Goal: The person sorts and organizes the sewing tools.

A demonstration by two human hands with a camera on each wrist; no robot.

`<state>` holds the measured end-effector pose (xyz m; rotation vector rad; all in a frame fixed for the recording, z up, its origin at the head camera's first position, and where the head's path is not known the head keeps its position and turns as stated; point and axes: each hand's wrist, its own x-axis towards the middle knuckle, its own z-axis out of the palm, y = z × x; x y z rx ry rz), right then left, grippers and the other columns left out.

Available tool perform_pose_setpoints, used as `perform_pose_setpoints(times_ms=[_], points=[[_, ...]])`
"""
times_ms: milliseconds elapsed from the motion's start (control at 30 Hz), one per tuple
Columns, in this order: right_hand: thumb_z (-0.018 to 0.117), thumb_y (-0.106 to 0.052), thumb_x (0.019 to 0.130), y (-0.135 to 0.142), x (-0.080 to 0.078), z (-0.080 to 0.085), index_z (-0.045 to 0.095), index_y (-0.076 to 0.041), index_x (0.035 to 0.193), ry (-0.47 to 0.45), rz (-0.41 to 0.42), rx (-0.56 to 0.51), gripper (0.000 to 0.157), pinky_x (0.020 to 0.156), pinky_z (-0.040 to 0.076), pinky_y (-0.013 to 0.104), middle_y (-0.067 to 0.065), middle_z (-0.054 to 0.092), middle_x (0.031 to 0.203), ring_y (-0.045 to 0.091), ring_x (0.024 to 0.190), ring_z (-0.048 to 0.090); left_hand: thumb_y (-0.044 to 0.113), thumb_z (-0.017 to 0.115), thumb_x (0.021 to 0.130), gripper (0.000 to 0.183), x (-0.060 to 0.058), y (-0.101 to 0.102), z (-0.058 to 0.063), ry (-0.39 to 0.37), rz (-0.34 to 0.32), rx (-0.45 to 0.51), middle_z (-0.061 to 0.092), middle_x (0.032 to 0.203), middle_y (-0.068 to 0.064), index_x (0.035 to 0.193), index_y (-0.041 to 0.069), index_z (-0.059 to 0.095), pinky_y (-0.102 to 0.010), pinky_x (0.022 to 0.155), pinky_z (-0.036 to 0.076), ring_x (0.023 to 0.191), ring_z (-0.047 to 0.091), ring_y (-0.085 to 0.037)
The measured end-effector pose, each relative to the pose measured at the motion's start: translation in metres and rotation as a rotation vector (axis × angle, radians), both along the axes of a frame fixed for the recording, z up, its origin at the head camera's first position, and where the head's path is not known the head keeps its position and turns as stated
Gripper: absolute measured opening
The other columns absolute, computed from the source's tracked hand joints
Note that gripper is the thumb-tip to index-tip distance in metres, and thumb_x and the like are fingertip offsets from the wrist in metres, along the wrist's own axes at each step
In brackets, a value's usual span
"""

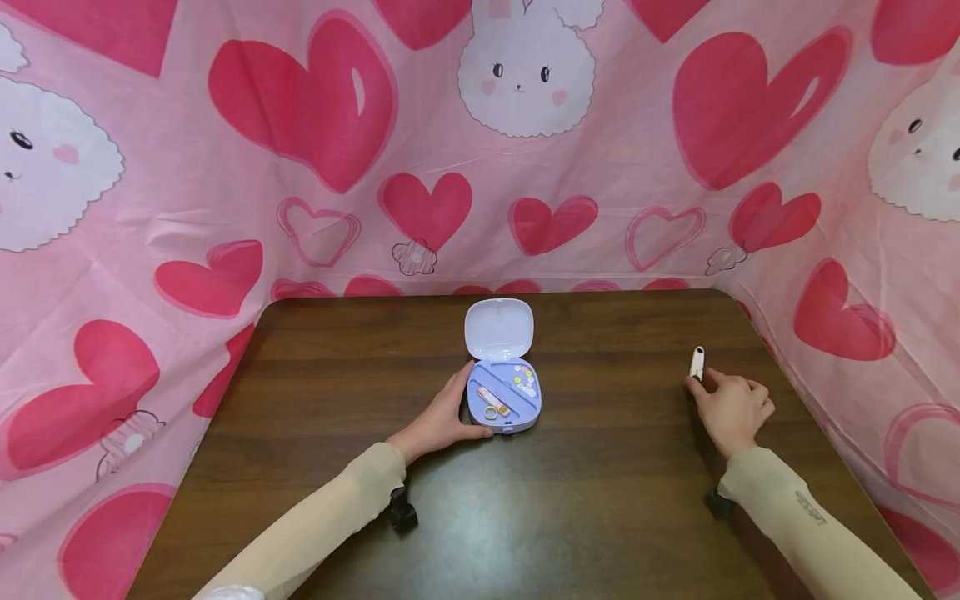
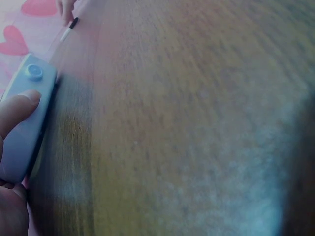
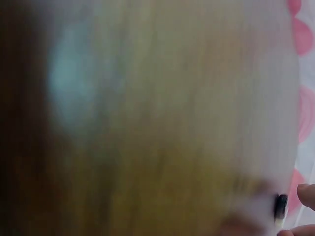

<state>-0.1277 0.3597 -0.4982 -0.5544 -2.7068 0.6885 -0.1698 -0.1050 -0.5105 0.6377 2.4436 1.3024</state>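
A lilac case (image 1: pixel 534 425) stands on the table with its white-lined lid (image 1: pixel 498 329) raised. My left hand (image 1: pixel 442 417) grips its left side, thumb (image 2: pixel 22 105) against the front wall beside a round catch (image 2: pixel 35 72). Small yellow, white and pink round pieces (image 1: pixel 522 382) lie in one compartment; a pink-and-white stick (image 1: pixel 493 402) and a ring (image 1: pixel 491 412) lie in another. At the right, my right hand (image 1: pixel 731 408) has thumb and index finger around the lower end of a slim white-and-black object (image 1: pixel 698 360). In the right wrist view the fingertips look spread, with a gap beside its black end.
The brown wooden table (image 1: pixel 592 500) has rounded far corners. A pink cloth with hearts and rabbit faces (image 1: pixel 525 150) hangs behind it and along both sides. Dark camera mounts sit under both wrists.
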Motion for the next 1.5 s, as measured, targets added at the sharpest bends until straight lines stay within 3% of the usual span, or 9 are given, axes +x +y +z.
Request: perform_pose_setpoints(times_ms=[467,933,1500], points=[[0.066,-0.045,0.101,0.010,-0.008,0.003,0.071,0.006,0.119,-0.133,0.015,0.025,0.054,0.096,0.020,0.074,0.036,0.065,0.120,0.064,0.114,0.039,0.028,0.093,0.080,0.121,0.001,-0.001,-0.001,0.004,-0.002,0.003,0.022,0.170,-0.015,0.167,0.011,0.011,-0.052,0.124,0.026,0.154,0.027,-0.032],[0.068,-0.031,0.101,0.010,-0.011,0.005,0.072,0.006,0.116,-0.162,0.008,0.035,0.040,0.095,0.020,0.073,0.036,0.066,0.119,0.062,0.111,0.040,0.028,0.093,0.081,0.121,0.001,0.000,0.000,0.000,0.003,-0.014,0.022,0.170,-0.014,0.168,0.011,0.010,-0.050,0.124,0.026,0.154,0.027,-0.030],[0.068,-0.026,0.100,0.011,-0.008,0.007,0.075,0.004,0.112,-0.152,0.033,0.043,0.033,0.097,0.019,0.073,0.036,0.066,0.114,0.061,0.112,0.039,0.027,0.092,0.081,0.121,0.001,-0.001,0.002,-0.005,-0.004,0.002,0.022,0.169,-0.015,0.167,0.010,0.009,-0.051,0.124,0.026,0.154,0.027,-0.031]])
